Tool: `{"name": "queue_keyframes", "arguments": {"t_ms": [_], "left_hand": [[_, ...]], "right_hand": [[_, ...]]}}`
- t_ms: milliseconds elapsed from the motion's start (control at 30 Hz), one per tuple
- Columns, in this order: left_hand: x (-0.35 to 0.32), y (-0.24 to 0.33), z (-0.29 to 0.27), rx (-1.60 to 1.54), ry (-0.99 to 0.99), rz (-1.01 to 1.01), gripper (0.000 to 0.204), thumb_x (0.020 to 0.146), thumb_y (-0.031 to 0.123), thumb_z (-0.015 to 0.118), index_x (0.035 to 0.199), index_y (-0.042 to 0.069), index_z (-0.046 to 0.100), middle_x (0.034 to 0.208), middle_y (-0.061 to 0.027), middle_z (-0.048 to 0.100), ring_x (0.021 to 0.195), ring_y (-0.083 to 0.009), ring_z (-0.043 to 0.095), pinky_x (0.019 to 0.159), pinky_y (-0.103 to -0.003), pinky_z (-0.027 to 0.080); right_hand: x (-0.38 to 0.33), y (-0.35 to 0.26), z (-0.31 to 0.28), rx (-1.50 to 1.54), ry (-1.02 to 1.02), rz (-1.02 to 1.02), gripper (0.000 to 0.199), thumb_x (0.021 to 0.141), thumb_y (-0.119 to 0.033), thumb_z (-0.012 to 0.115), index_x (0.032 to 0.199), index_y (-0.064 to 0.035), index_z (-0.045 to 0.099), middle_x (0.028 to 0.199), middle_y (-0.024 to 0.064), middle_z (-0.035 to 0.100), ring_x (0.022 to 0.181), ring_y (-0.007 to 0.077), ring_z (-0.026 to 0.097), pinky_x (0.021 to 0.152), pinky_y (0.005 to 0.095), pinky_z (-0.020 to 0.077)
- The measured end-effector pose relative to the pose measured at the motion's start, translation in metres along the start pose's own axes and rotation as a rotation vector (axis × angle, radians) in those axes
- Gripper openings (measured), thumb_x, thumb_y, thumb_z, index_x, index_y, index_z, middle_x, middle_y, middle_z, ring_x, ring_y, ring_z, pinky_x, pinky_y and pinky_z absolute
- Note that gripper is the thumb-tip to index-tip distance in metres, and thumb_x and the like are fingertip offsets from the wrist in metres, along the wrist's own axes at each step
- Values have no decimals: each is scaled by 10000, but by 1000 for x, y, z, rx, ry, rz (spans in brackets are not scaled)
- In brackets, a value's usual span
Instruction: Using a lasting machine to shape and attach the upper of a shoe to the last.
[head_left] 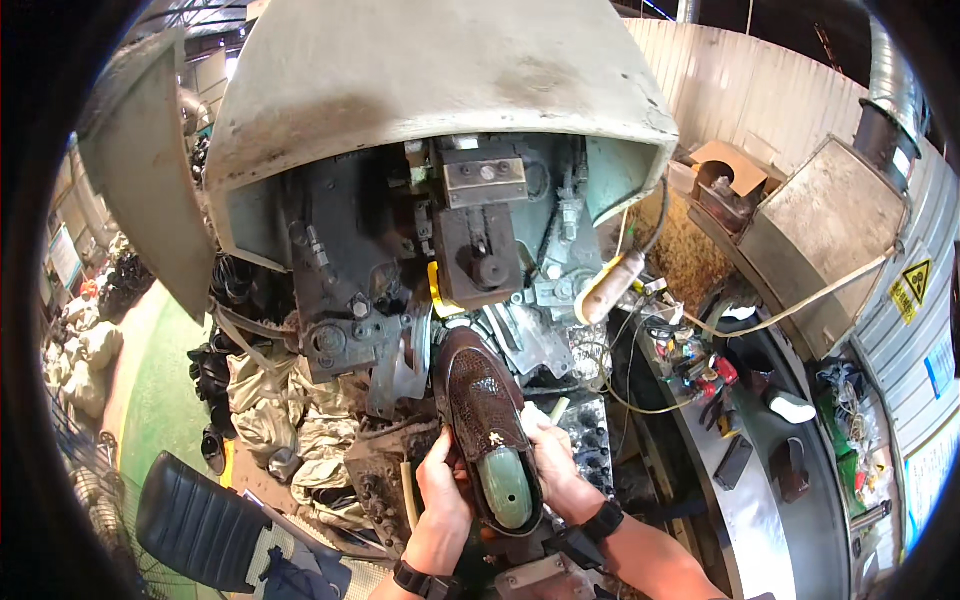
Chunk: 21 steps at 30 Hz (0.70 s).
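Note:
A dark brown textured shoe upper (pixel 482 385) is stretched over a pale green shoe last (pixel 503 490). Its toe points away from me, up against the metal jaws (pixel 520 340) of a large machine. My left hand (pixel 443 485) is closed along the shoe's left side near the heel. On the other side my right hand (pixel 558 465) grips the shoe's right edge, with something whitish at its fingertips that I cannot make out. Both palms face inward, and the shoe's underside is hidden. Above the toe hangs the machine's dark metal block (pixel 483 240).
A pale machine hood (pixel 440 70) arches overhead. To the right, a bench (pixel 750 500) holds a black phone-like object (pixel 733 462), tools and shoe parts. A lamp-like cylinder (pixel 610 288) hangs on a cable. At the left stand a black chair (pixel 200 520) and pale cloth sacks (pixel 310 430).

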<state>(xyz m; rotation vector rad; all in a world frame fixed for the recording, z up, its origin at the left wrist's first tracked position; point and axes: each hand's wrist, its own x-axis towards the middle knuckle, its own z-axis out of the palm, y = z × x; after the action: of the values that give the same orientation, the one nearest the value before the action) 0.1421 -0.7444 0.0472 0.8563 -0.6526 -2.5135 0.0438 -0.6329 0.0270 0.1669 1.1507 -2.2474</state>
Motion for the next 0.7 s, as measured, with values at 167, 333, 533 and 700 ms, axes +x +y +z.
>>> {"name": "queue_keyframes", "arguments": {"t_ms": [167,333,533,700], "left_hand": [[15,9,7,-60,-15,-26,321,1002,304,577,1130,37,702,1075,-86,746,926,-222,700,867,-354,553],[13,11,14,-75,5,-26,324,993,274,594,1166,18,692,1139,-97,730,994,-239,687,915,-373,537],[32,-10,-7,-116,37,-22,346,1021,291,561,1179,5,677,1120,-107,727,962,-232,691,887,-369,545],[58,-29,-28,-160,62,51,349,1035,263,561,1195,-35,650,1126,-118,715,921,-226,691,849,-372,554]], "right_hand": [[13,-3,12,3,-2,7,177,976,-117,646,1104,2,669,1014,60,709,859,148,675,770,312,575],[11,-11,20,-52,64,31,232,951,-49,625,1168,19,675,1048,90,720,839,152,689,744,316,588],[21,-1,9,59,3,90,202,962,-60,623,1139,17,681,1041,81,720,830,153,690,758,318,589],[36,14,-12,130,-57,96,172,1008,-103,597,1145,-26,668,1073,68,715,943,182,684,855,337,570]]}}
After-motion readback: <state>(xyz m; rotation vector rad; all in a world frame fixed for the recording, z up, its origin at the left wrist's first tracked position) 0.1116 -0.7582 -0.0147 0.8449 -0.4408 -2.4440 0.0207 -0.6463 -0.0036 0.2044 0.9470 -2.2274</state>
